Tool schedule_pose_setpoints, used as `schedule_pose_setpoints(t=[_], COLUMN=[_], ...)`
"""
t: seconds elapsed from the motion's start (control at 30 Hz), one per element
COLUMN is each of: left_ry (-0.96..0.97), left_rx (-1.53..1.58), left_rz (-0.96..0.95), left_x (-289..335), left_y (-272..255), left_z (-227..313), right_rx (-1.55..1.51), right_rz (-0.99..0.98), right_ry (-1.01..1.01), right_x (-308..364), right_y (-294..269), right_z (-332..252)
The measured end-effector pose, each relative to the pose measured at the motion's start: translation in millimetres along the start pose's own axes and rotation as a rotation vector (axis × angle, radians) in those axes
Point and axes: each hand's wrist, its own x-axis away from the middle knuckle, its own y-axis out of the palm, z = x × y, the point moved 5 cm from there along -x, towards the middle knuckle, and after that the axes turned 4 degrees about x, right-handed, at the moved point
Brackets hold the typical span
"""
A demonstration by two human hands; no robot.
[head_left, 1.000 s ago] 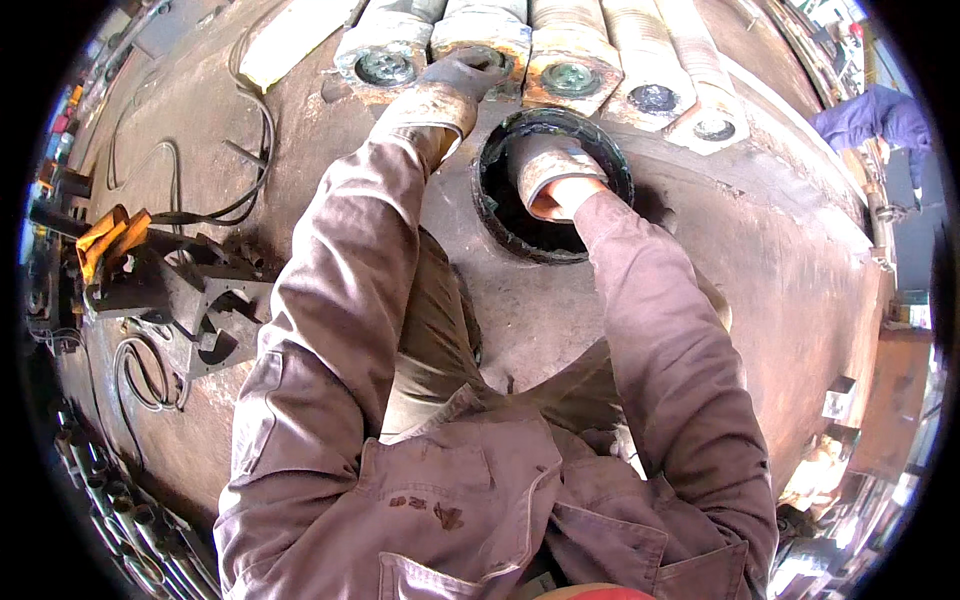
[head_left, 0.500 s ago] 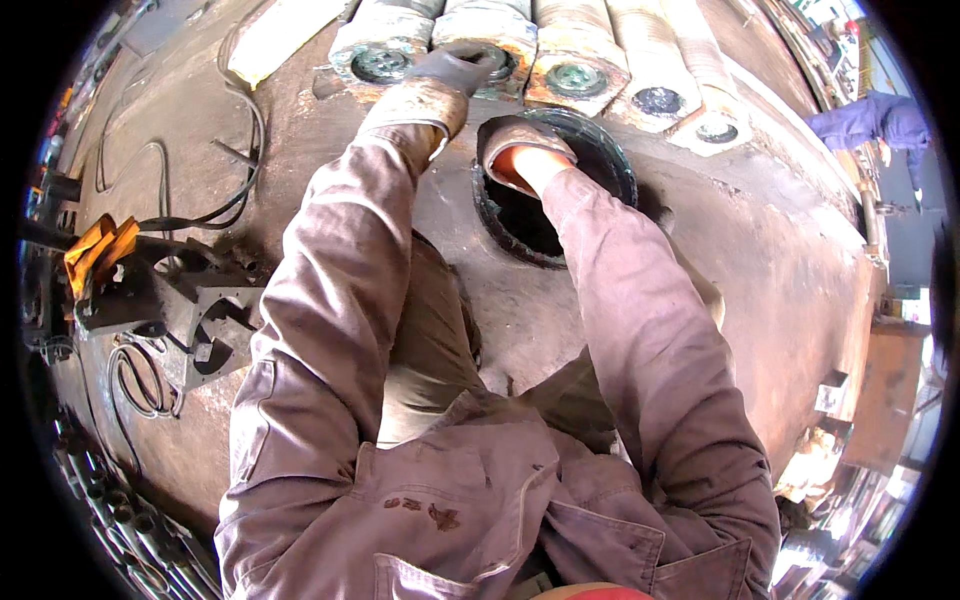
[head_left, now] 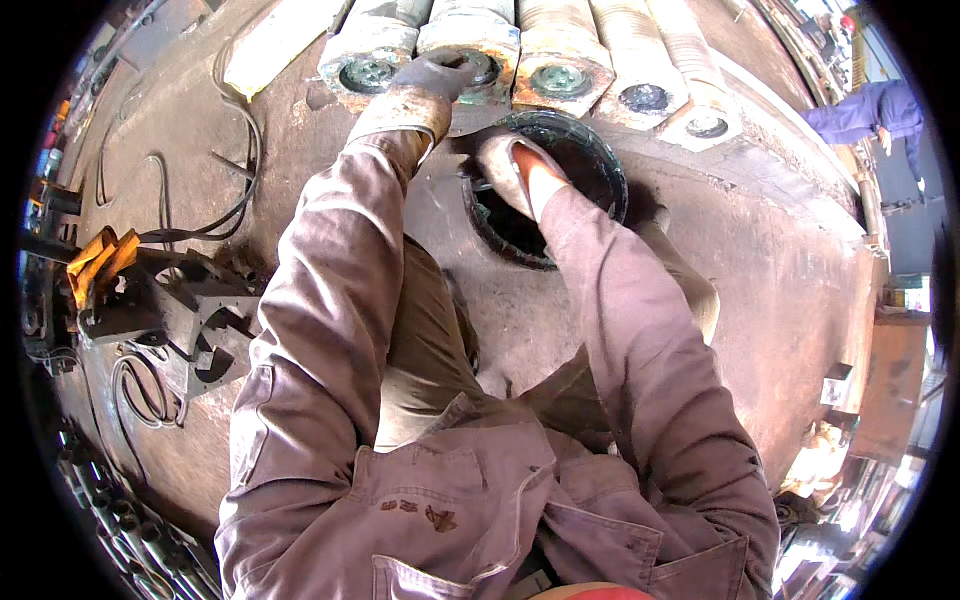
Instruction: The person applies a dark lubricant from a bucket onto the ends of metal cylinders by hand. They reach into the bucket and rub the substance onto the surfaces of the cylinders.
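My left hand (head_left: 428, 82), in a dirty work glove with dark fingers, reaches to the end of the second thick round bar (head_left: 498, 62) from the left. Its fingers are curled near the greasy round recess there; anything between them is too small to make out. My right hand (head_left: 507, 172), also gloved, is over the left side of a round black bucket (head_left: 618, 180). Its fingers are dark and partly hidden against the bucket's dark inside. To the left of the second bar, the first bar (head_left: 335, 62) shows a similar greasy recess.
Three more thick bars, including a yellowish one (head_left: 595, 80), continue the row rightward. Black cables (head_left: 258, 150) and a dark metal bracket (head_left: 190, 320) with an orange cloth (head_left: 98, 262) lie to the left. Another person's blue sleeve (head_left: 865, 112) shows at far right.
My right hand has turned at the wrist and sits slightly lower against the bucket. The left hand has drawn back a little leftward from the second bar's recess. The whole view has shifted slightly.
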Motion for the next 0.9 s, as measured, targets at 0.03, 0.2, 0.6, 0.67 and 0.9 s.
schedule_pose_setpoints(t=[0.03, 0.2, 0.6, 0.67, 0.9], left_ry=[0.019, 0.046, 0.059, 0.121, 0.163], left_rx=[0.001, 0.105, 0.005, 0.051, 0.141], left_rz=[0.001, -0.028, -0.049, -0.034, 0.016], left_x=[-2.1, 3.9, -0.5, 2.4, -1.2], left_y=[1.6, -10.2, 3.1, 2.9, -2.1], left_z=[9.5, -14.8, -10.6, -5.2, -32.6], right_rx=[-0.928, -0.876, -1.918, -1.787, -1.334], right_rz=[-0.077, 0.048, 0.396, 0.14, 0.321], right_ry=[0.237, 0.207, 0.741, 0.826, 0.64], right_x=[-13.2, -21.1, 87.3, 91.4, 77.6], right_y=[10.3, -59.2, -51.7, -42.4, 2.9], right_z=[10.1, -20.2, 88.8, 97.9, 117.4])
